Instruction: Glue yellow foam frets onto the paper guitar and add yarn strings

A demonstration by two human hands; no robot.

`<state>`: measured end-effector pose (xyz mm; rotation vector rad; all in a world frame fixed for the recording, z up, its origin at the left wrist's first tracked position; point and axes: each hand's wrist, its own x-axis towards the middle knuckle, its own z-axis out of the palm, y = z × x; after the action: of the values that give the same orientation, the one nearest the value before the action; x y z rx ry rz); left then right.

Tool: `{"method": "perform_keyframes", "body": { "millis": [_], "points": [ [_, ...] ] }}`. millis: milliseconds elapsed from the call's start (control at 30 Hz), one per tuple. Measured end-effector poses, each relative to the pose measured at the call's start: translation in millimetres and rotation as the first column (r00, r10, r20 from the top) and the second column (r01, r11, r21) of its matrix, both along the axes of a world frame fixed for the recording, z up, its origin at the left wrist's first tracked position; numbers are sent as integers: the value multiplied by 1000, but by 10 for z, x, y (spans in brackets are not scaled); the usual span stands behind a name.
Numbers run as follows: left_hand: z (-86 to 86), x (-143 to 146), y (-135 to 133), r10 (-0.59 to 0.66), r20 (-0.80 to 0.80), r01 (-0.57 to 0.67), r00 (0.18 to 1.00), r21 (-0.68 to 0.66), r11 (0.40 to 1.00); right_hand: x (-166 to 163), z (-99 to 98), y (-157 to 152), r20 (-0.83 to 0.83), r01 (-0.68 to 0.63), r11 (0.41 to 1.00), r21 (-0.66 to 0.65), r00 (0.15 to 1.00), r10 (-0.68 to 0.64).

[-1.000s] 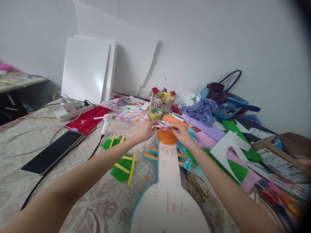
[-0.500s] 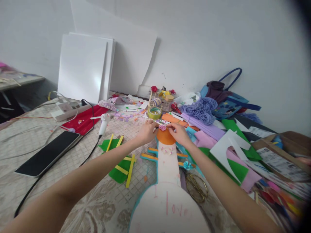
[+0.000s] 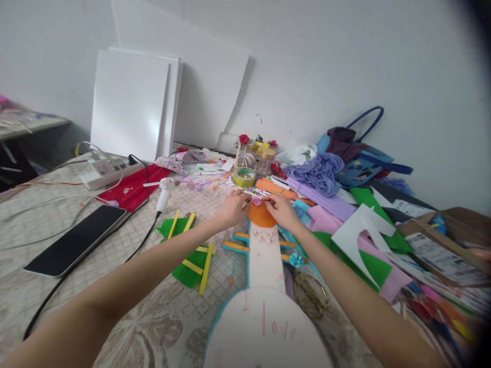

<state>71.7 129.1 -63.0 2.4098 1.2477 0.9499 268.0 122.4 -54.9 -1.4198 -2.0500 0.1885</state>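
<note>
Guitar-shaped cutout lies on patterned tablecloth before pale wall.

Left hand and right hand flank a pink rosette atop a guitar-shaped cutout; fingertip contact too small to confirm. White glue gun on desk, left.

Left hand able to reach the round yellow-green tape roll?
Likely yes: the roll sits just beyond the left hand, nothing visibly between, though that hand is beside the pink pleated flower.
</note>
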Motion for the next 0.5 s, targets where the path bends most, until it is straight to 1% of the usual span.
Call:
{"method": "perform_keyframes", "body": {
  "millis": [233,500],
  "points": [
    [14,14,-11,1,17,-1,1000,4,1000,-18,8,9,21,-8,1000,6,1000,8],
    [-22,7,-30,18,38,-18,999,2,1000,-27,0,25,48,-9,1000,18,999,8]
  ]
}}
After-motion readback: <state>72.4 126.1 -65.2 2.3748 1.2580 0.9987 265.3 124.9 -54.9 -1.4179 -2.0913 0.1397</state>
